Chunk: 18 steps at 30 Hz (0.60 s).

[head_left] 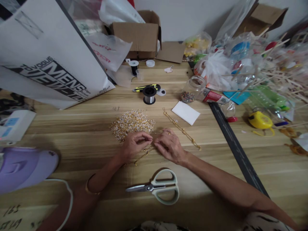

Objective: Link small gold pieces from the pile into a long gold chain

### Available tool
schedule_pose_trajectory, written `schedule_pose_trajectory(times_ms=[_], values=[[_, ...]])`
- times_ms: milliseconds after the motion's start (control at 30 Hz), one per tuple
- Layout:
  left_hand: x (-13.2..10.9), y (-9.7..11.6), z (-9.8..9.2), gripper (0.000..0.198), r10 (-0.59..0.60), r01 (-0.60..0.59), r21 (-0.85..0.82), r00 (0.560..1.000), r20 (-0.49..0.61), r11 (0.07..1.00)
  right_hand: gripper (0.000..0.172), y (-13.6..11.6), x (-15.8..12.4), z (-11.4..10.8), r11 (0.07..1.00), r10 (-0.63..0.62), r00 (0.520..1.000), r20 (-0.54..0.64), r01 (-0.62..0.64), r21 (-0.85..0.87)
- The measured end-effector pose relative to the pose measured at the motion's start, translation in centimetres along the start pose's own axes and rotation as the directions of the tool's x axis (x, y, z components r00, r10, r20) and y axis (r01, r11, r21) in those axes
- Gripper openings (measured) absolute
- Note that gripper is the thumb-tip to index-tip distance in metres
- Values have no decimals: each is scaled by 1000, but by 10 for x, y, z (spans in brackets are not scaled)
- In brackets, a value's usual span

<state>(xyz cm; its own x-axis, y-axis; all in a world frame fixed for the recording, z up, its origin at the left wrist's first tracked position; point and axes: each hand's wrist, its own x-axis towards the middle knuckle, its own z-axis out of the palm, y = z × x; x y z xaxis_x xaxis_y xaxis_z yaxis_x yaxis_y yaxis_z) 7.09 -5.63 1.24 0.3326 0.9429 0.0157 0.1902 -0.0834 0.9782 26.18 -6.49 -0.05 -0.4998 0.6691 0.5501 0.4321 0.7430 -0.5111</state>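
My left hand (134, 144) and my right hand (169, 145) meet at the middle of the wooden table (72, 141), fingertips pinched together. Between them runs a thin gold chain (141, 156) that trails down and left under my left wrist. Just beyond my left hand lies a heap of small gold and white findings (132, 123). A second gold chain (181, 130) stretches diagonally past my right hand. What exactly the fingertips pinch is too small to make out beyond the chain.
Pale-handled scissors (158, 188) lie near the table's front edge. A wire spool (149, 95), a yellow-black cutter (145, 87), a white card (185, 112), a bead jar (191, 93) and a dark ruler (237, 149) sit behind. A printed bag (48, 61), cardboard boxes and plastic clutter crowd the back.
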Motion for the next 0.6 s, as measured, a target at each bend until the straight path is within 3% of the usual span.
schedule_pose_trajectory(times_ms=[600], values=[[0,-3,0,6,49,-49,-2,999,17,999,5,2,-1,2,1000,2,1000,2,-2,-5]])
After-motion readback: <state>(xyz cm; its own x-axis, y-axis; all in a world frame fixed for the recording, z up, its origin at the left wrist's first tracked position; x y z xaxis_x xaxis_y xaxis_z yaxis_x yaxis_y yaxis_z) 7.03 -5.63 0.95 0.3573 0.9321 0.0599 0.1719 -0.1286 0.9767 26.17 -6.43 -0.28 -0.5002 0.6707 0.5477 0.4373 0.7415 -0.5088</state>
